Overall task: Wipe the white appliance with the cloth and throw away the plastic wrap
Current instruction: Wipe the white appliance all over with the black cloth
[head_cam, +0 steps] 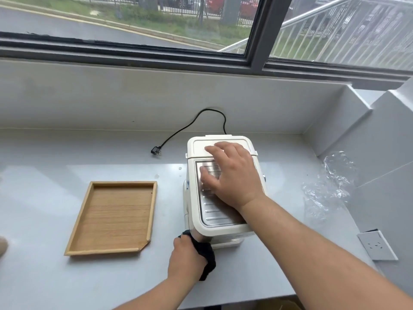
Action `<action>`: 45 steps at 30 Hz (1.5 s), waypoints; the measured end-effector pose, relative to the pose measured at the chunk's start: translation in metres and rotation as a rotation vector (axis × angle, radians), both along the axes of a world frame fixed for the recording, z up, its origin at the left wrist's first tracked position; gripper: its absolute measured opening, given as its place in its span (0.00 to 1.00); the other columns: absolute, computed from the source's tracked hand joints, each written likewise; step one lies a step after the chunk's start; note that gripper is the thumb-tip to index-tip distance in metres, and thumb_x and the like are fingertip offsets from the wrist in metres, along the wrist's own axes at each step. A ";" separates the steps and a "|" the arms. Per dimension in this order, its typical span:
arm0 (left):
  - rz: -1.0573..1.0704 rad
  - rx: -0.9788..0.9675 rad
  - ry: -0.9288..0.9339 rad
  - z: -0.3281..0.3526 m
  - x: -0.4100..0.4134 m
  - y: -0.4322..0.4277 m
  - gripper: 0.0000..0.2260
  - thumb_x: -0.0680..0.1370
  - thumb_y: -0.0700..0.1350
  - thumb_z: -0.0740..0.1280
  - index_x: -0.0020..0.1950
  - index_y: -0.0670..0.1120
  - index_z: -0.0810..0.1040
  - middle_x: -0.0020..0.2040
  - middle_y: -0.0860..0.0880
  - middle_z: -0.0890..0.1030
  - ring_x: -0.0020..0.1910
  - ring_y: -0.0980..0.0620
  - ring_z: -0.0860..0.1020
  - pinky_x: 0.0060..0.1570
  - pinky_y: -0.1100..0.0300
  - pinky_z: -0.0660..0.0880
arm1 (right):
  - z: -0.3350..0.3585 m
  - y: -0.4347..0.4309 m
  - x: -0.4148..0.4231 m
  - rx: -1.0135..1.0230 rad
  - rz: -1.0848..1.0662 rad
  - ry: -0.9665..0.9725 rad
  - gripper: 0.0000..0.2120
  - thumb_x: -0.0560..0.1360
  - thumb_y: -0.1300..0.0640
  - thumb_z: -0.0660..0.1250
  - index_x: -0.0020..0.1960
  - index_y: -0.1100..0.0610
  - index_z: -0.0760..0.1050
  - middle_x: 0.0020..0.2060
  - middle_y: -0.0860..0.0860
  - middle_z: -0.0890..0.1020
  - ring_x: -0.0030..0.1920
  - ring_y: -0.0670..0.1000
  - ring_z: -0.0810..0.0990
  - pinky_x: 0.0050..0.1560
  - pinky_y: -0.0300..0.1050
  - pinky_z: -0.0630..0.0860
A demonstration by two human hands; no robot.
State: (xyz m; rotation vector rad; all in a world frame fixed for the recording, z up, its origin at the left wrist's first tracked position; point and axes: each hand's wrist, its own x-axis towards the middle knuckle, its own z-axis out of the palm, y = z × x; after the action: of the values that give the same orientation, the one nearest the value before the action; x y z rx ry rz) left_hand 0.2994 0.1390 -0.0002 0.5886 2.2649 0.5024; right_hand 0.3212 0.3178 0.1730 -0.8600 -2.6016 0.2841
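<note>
White appliance (201, 211) on the grey counter (67, 157), my right hand (232, 175) flat on its top, fingers (212, 150) spread, my left hand (185, 258) bunching the black cloth (206, 258) against its near corner, fingertips hidden, plastic wrap (326, 186) crumpled far right, edges hard to trace

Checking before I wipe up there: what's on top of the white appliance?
Only the right hand, fingers spread, resting on the white appliance, across its lid and ribbed metal plate. Whatever lies under the palm is covered.
</note>
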 end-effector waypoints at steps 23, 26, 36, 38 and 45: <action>0.018 0.066 -0.290 0.030 0.064 0.066 0.08 0.68 0.47 0.67 0.40 0.54 0.86 0.39 0.54 0.87 0.40 0.54 0.83 0.39 0.61 0.77 | -0.152 -0.058 0.188 -0.805 -0.363 -0.085 0.21 0.76 0.44 0.65 0.68 0.33 0.67 0.56 0.37 0.71 0.45 0.41 0.78 0.42 0.32 0.71; 0.108 0.124 -0.278 0.026 0.073 0.079 0.04 0.72 0.44 0.70 0.41 0.52 0.84 0.39 0.53 0.86 0.44 0.51 0.83 0.47 0.51 0.81 | -0.169 -0.067 0.181 -0.940 -0.343 -0.063 0.28 0.72 0.45 0.68 0.70 0.33 0.64 0.58 0.41 0.73 0.53 0.44 0.81 0.53 0.40 0.78; 0.094 0.118 -0.447 0.038 0.075 0.078 0.06 0.77 0.52 0.70 0.50 0.50 0.82 0.42 0.51 0.84 0.39 0.54 0.79 0.35 0.61 0.69 | -0.179 -0.028 0.167 -1.010 -0.577 0.098 0.20 0.72 0.61 0.64 0.63 0.51 0.75 0.55 0.54 0.79 0.51 0.55 0.80 0.48 0.47 0.78; 0.034 0.132 -0.396 0.047 0.081 0.080 0.11 0.76 0.56 0.69 0.51 0.50 0.82 0.40 0.53 0.81 0.40 0.53 0.79 0.39 0.60 0.71 | -0.175 -0.011 0.168 -1.012 -0.607 0.120 0.19 0.71 0.62 0.64 0.61 0.53 0.76 0.53 0.55 0.81 0.50 0.56 0.80 0.45 0.45 0.75; -0.404 0.127 -0.105 0.091 0.112 0.086 0.13 0.77 0.66 0.63 0.56 0.62 0.76 0.55 0.63 0.81 0.52 0.65 0.79 0.55 0.57 0.79 | -0.170 0.024 0.166 -1.221 -0.701 0.282 0.07 0.70 0.63 0.63 0.46 0.54 0.74 0.37 0.52 0.82 0.35 0.53 0.79 0.35 0.42 0.76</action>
State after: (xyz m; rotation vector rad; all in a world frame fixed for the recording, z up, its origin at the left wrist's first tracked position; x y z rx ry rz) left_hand 0.4119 0.2250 0.0906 1.0316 1.9557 0.4617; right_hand 0.4877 0.3415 0.0034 -1.8140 -1.5092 1.6681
